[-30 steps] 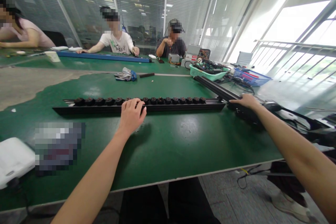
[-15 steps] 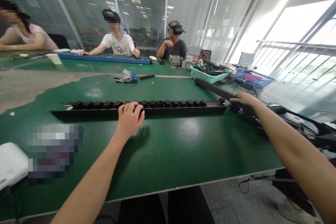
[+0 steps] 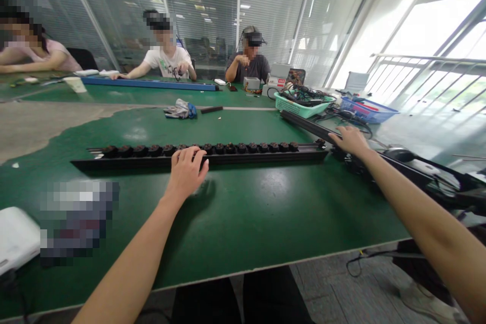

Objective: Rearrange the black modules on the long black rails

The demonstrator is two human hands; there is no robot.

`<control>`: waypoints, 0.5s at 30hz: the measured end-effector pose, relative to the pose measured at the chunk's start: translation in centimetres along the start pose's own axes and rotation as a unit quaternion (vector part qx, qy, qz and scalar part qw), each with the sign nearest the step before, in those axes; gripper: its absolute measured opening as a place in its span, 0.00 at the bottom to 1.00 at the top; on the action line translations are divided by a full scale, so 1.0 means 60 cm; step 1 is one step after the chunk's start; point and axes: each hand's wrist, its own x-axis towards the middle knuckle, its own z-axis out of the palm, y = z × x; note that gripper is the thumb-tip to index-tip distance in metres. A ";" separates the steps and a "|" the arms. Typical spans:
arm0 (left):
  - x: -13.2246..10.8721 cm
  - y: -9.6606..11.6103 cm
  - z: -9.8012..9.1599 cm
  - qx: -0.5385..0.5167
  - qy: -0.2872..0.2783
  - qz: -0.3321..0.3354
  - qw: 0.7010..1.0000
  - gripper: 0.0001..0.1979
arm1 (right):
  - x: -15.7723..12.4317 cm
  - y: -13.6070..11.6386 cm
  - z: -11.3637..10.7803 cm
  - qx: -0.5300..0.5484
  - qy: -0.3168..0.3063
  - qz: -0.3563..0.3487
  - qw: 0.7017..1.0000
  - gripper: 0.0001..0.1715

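A long black power strip (image 3: 261,160), with a row of round dark sockets along its channel, lies across the green table (image 3: 273,212) in front of me. My left hand (image 3: 189,172) is closed over its near wall, fingers reaching over the top edge and the thumb on the near side. To the right, my right hand (image 3: 351,140) is spread, its fingers over a second black strip (image 3: 306,122) that slants away from me. The palm's underside is hidden, so any contact there cannot be made out.
Behind the strip are a grey-blue glove (image 3: 180,109) and a short black bar (image 3: 211,110). A green basket of cables (image 3: 299,107) and a blue basket (image 3: 370,110) stand at the right. A white box (image 3: 17,240) sits front left. Three people sit opposite.
My right hand has loosened from the slanted black strip, its fingers opening and lifting slightly. My left hand stays on the near strip. A person opposite has raised one hand off the blue bar.
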 end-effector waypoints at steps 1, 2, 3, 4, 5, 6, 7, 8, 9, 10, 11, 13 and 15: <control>0.000 -0.001 0.001 0.000 0.000 0.002 1.000 0.16 | -0.013 -0.026 0.006 0.002 0.009 -0.035 0.999 0.34; -0.001 -0.002 0.003 0.003 -0.002 0.003 1.000 0.16 | -0.027 -0.056 0.013 0.013 0.030 -0.105 0.994 0.34; -0.001 -0.003 0.004 0.006 -0.006 0.003 1.000 0.17 | -0.042 -0.089 0.021 0.029 0.045 -0.173 0.983 0.35; -0.002 -0.004 0.006 0.012 -0.012 0.001 1.000 0.17 | -0.057 -0.123 0.029 0.042 0.050 -0.231 0.971 0.35; -0.003 -0.005 0.007 0.018 -0.021 -0.004 1.000 0.18 | -0.072 -0.157 0.038 0.051 0.057 -0.267 0.961 0.36; -0.003 -0.006 0.008 0.023 -0.028 -0.010 0.999 0.18 | -0.085 -0.190 0.047 0.055 0.056 -0.294 0.952 0.38; -0.004 -0.008 0.009 0.026 -0.036 -0.016 0.999 0.19 | -0.095 -0.219 0.055 0.053 0.054 -0.311 0.947 0.41; -0.005 -0.009 0.010 0.027 -0.044 -0.023 0.998 0.19 | -0.103 -0.245 0.062 0.049 0.055 -0.318 0.945 0.43; -0.006 -0.010 0.010 0.027 -0.051 -0.029 0.998 0.19 | -0.109 -0.266 0.067 0.044 0.054 -0.324 0.943 0.44; -0.007 -0.012 0.010 0.026 -0.058 -0.034 0.997 0.18 | -0.112 -0.283 0.071 0.039 0.051 -0.326 0.943 0.44; -0.007 -0.012 0.010 0.027 -0.063 -0.039 0.997 0.18 | -0.114 -0.295 0.074 0.035 0.052 -0.321 0.945 0.44; -0.009 -0.013 0.007 0.031 -0.078 -0.043 0.996 0.18 | -0.113 -0.310 0.078 0.031 0.056 -0.303 0.951 0.43; -0.012 -0.011 0.004 0.039 -0.091 -0.050 0.994 0.18 | -0.111 -0.315 0.082 0.031 0.059 -0.284 0.957 0.42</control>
